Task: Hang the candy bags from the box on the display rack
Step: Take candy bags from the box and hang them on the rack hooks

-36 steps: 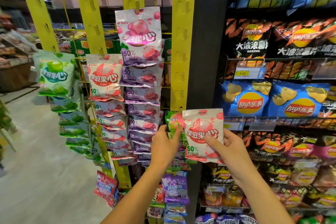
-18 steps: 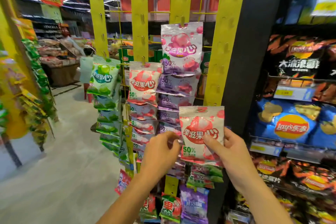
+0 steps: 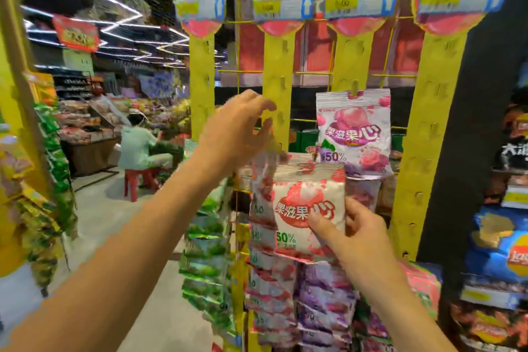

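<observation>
Two hands are up at the display rack [image 3: 434,151] and well apart. Your right hand [image 3: 354,234] grips the red candy bag [image 3: 305,197] by its right edge, thumb across the front, holding it upright just in front of the column of red bags [image 3: 265,288] on the second yellow strip [image 3: 278,66]. Your left hand [image 3: 237,131] is higher, fingers curled against that strip above the bag; blur hides whether it pinches anything. A purple bag [image 3: 354,128] hangs on the next strip right, and green bags [image 3: 205,251] hang to the left.
</observation>
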